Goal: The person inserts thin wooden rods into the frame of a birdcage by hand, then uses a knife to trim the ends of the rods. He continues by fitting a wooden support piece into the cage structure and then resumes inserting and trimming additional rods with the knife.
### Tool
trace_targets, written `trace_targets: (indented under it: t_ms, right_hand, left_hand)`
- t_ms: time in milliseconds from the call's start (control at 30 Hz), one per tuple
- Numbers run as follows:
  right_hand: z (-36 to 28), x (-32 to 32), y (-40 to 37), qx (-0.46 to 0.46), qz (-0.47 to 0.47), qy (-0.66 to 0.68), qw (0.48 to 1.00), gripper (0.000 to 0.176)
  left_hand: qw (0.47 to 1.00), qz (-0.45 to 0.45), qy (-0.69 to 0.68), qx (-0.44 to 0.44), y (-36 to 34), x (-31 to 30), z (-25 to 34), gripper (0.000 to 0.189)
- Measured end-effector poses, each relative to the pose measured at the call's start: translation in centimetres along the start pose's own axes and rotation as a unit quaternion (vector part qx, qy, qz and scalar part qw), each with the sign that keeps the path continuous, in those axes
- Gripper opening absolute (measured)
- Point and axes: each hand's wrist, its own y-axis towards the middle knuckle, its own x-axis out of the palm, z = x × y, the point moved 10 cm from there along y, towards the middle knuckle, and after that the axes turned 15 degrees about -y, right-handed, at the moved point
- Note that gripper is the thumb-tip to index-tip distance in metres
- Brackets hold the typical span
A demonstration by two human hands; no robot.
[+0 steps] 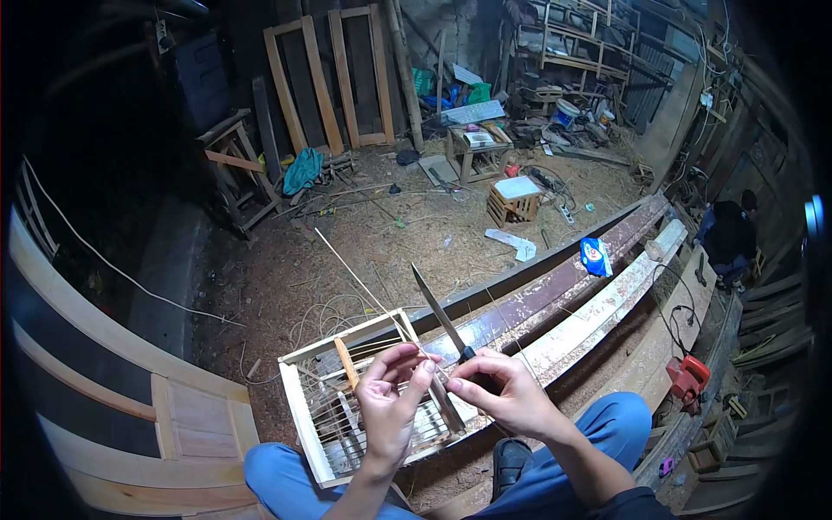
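Your left hand (392, 403) pinches a thin, pale strip (355, 275), and its long free end slants up and to the left. Your right hand (507, 394) grips a knife (439, 308), whose narrow grey blade angles up-left, near the strip.

Left hand (390, 407), lower centre of frame: forearm rises from the bottom edge, wrist straight, fingers (406, 355) raised and closed in a pinch. Right hand (507, 394) just beside it: forearm enters from lower right, fingers curled tight in a fist. Hands nearly touching.
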Motion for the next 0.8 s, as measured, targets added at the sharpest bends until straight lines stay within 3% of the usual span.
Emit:
trace_targets:
  t_ms: [67, 133, 167, 233, 267, 400, 467, 600, 667, 733, 800]
  right_hand:
    - [0.8, -0.4, -0.1, 0.03, 0.028, 0.044, 0.998, 0.019]
    - [1.5, -0.9, -0.2, 0.077, 0.071, 0.226, 0.969, 0.017]
    - [1.2, -2.0, -0.1, 0.05, 0.127, 0.255, 0.957, 0.016]
    - [1.5, -3.9, -0.1, 0.054, 0.199, 0.265, 0.942, 0.016]
    - [1.7, -4.7, -0.2, 0.049, 0.232, 0.277, 0.931, 0.016]
    - [2.0, -6.3, -0.3, 0.046, 0.313, 0.31, 0.896, 0.013]
    - [2.1, -6.2, -0.3, 0.036, 0.32, 0.306, 0.896, 0.015]
    - [1.3, -6.9, -0.8, 0.035, 0.366, 0.244, 0.897, 0.025]
    - [2.1, -6.7, -0.8, 0.018, 0.346, 0.246, 0.905, 0.033]
    - [1.3, -7.8, -1.5, 0.005, 0.401, 0.099, 0.911, 0.037]
    - [1.2, -8.0, -1.7, 0.027, 0.405, 0.104, 0.908, 0.036]
  left_hand:
    - [1.0, -0.015, -0.011, 0.003, 0.0, 0.5, 0.0, 0.031]
    - [0.998, -0.048, 0.027, -0.004, -0.1, 1.3, -0.3, 0.03]
    - [0.994, -0.089, 0.043, -0.042, -0.5, 2.2, -1.2, 0.03]
    - [0.977, -0.148, 0.105, -0.115, -1.8, 3.6, -2.8, 0.033]
    - [0.965, -0.154, 0.085, -0.193, -2.8, 3.7, -4.0, 0.034]
    - [0.935, -0.242, 0.17, -0.196, -4.4, 5.1, -4.9, 0.035]
    - [0.916, -0.254, 0.174, -0.256, -4.9, 5.3, -5.1, 0.03]
    - [0.944, -0.213, 0.167, -0.191, -4.2, 5.1, -3.9, 0.023]
    - [0.942, -0.189, 0.203, -0.189, -3.6, 4.5, -3.6, 0.022]
    - [0.953, -0.137, 0.245, -0.11, -2.3, 3.3, -2.6, 0.021]
    - [0.957, -0.118, 0.248, -0.097, -1.8, 2.8, -2.3, 0.022]
